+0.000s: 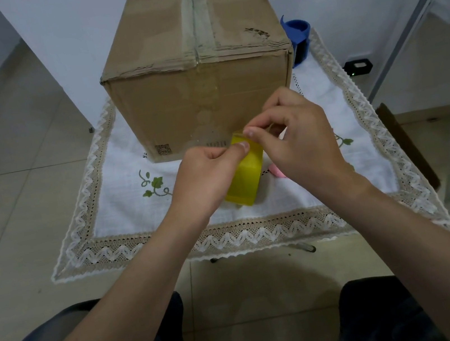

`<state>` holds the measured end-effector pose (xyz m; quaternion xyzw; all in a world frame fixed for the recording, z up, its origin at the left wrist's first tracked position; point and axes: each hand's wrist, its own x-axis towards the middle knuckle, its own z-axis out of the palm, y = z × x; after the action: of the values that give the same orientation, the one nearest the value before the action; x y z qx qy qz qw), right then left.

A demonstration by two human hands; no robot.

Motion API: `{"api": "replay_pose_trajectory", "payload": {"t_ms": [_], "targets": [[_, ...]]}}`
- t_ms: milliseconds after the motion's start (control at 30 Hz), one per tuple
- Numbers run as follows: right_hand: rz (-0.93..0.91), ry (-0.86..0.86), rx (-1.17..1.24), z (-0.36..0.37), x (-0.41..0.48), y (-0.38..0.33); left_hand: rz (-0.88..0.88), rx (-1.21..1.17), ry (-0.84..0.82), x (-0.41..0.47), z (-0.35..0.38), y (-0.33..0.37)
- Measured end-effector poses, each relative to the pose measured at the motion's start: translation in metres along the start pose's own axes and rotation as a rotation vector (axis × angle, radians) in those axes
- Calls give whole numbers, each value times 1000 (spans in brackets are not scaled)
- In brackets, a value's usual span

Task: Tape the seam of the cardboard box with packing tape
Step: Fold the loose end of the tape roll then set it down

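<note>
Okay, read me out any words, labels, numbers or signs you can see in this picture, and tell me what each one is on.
No text can be read here.
Square code print, low on the near face of the cardboard box: a pattern, not readable.
Short dark printed line beside it, just above the left hand: too blurred to read.
Dark marks on the box top: smudged, not legible.
Yellow tape roll, held by both hands, right hand: no print visible.

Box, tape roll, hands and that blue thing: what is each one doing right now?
Box: closed, standing on the cloth, old tape along its top seam.
Tape roll: yellow, held up in front of the box.
Left hand: gripping the roll.
Right hand: pinching at the roll's top edge.
Blue thing: sitting behind the box, partly hidden.
Cloth: spread flat.
</note>
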<state>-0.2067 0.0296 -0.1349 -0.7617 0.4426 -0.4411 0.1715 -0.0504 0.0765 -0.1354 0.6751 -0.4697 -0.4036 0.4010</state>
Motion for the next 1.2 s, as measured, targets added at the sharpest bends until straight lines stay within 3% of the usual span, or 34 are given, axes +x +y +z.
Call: {"api": "replay_pose_trajectory", "payload": {"t_ms": [200, 433, 633, 1000, 1200], "targets": [[-19, 11, 38, 1, 1, -2, -60, -8, -1, 2, 0, -1], [95, -87, 147, -8, 8, -2, -39, -35, 8, -3, 5, -2], [85, -96, 171, -17, 12, -4, 166, -187, -41, -9, 2, 4], [28, -163, 194, -24, 14, -6, 214, -210, 12, -8, 4, 5], [96, -179, 189, -23, 15, -5, 140, -226, 14, -9, 3, 7]]}}
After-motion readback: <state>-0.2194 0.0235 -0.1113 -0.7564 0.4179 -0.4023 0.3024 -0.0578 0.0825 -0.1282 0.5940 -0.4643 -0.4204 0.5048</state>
